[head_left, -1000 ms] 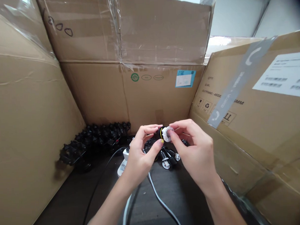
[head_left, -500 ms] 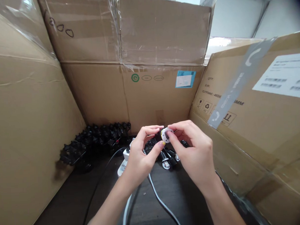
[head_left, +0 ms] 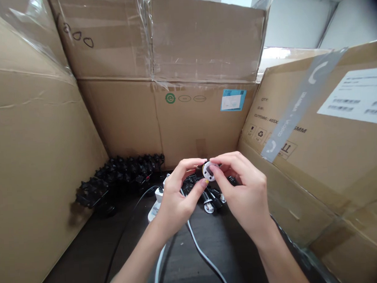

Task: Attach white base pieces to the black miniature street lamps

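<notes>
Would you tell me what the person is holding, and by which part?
A small round white-and-black fitting: the left hand holds its dark rim, and the right hand pinches its white face with the fingertips.

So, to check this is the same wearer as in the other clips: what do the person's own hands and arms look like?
The left hand and right hand are ungloved, with bare forearms and no watch showing; the left thumbnail looks painted yellow.

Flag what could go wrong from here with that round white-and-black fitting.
The round white-and-black fitting is held only in the fingertips of the left hand and right hand, so it might slip. It could then drop among the loose black fittings below, or catch on the white cable.
</notes>
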